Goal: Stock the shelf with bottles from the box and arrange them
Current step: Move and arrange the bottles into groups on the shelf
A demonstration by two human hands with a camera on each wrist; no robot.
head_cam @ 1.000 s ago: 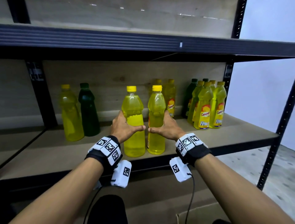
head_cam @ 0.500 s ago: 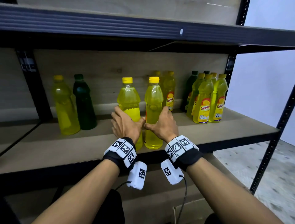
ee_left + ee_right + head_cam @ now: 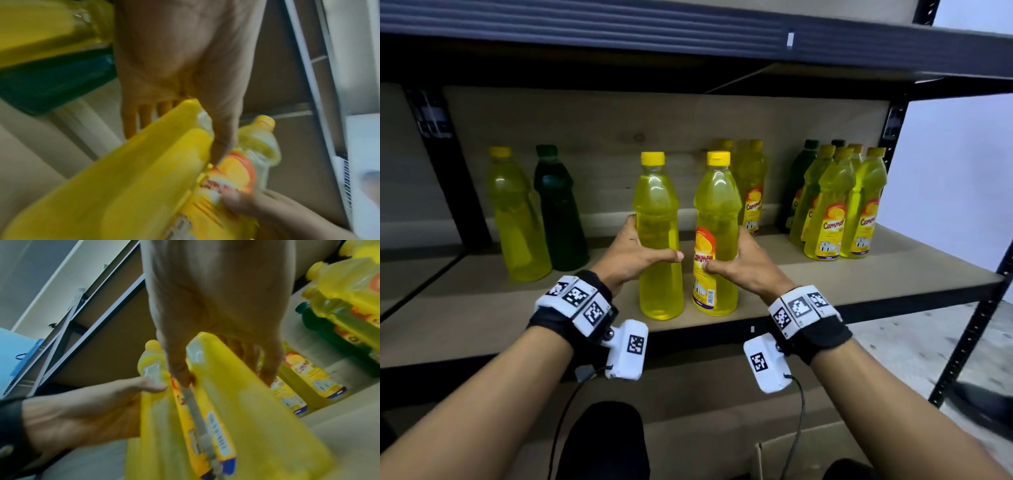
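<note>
Two yellow-capped bottles of yellow liquid stand side by side near the front edge of the wooden shelf board [image 3: 876, 274]. My left hand [image 3: 645, 248] grips the left bottle [image 3: 655, 205], which shows no label, with the thumb across its front. My right hand [image 3: 726, 255] grips the right bottle [image 3: 717, 205], whose orange label faces partly left. In the left wrist view the left hand [image 3: 180, 65] wraps its bottle [image 3: 133, 186]. In the right wrist view the right hand [image 3: 216, 296] wraps its bottle [image 3: 257, 418].
A plain yellow bottle [image 3: 517, 219] and a dark green bottle [image 3: 558, 212] stand at the left. Labelled yellow bottles [image 3: 751, 192] stand behind, and several more [image 3: 832, 219] cluster at the right. The upper shelf beam [image 3: 688, 31] hangs overhead. A cardboard box [image 3: 808, 455] sits below.
The right bottle has turned, so more of its label shows. Both hands still hold their bottles, and the thumbs now sit slightly apart rather than touching.
</note>
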